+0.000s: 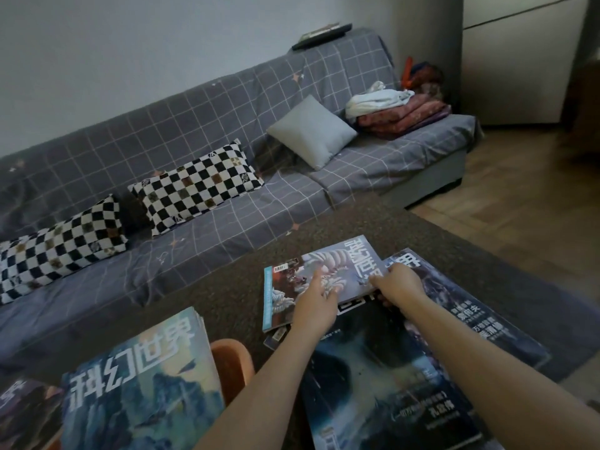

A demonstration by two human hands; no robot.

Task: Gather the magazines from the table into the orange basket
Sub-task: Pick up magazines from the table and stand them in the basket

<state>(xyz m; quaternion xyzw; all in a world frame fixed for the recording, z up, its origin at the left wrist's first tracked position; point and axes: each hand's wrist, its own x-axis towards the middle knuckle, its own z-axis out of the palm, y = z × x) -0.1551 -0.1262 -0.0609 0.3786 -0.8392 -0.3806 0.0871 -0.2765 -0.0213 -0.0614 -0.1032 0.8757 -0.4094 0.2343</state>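
Note:
Several magazines lie overlapped on the dark table point(227, 287). Uppermost is one with a white striped creature on its cover point(324, 271). My left hand point(316, 300) rests flat on that cover with its fingers spread. My right hand point(397, 284) grips the same magazine's right edge, fingers curled under it. Beneath it lie a dark blue magazine point(383, 384) near me and another point(470, 316) to the right. The orange basket point(232, 368) stands at the lower left, holding a stack of magazines topped by a blue-green cover point(139, 384).
A grey checked sofa point(227, 196) runs along the far side of the table, with two checkerboard pillows point(198, 186), a grey cushion point(311, 131) and folded blankets point(402, 115). Wooden floor point(519, 190) shows to the right.

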